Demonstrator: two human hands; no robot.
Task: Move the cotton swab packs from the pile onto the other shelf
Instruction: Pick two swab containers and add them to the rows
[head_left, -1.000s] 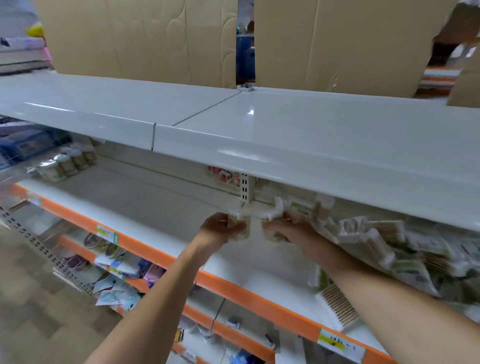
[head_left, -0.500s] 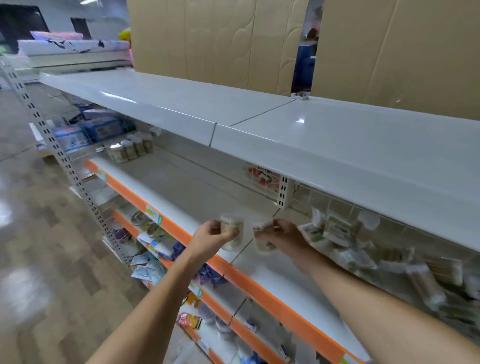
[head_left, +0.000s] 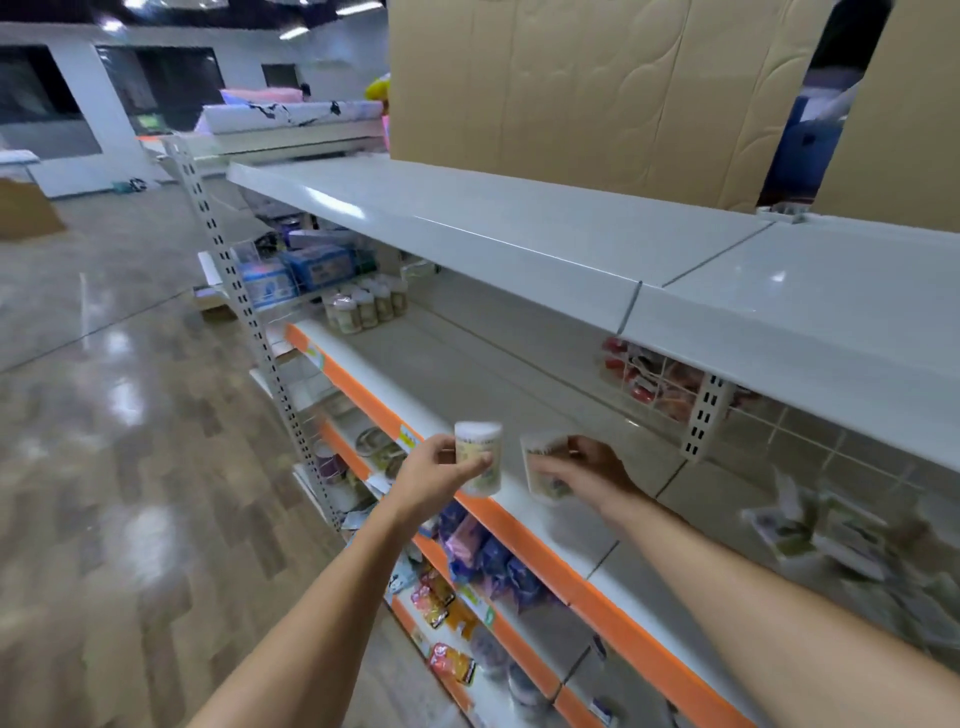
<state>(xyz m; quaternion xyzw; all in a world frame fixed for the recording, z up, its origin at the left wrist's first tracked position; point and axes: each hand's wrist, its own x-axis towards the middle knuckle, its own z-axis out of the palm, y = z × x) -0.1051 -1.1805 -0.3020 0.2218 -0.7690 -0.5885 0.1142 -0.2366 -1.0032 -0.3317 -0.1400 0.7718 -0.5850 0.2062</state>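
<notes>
You'd swung left off the pile; left hand and right hand each gripped a swab tub, carry underway toward the row of tubs.

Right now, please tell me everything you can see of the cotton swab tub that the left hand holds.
The cotton swab tub is a small round container with a white domed lid and a pale printed label around its body; the print is too blurred to read. It looks like clear plastic. It stands nearly upright, lid on, gripped by the left hand, with fingers over the label. It is held in the air above the orange-edged shelf, beside a second tub in the right hand.
</notes>
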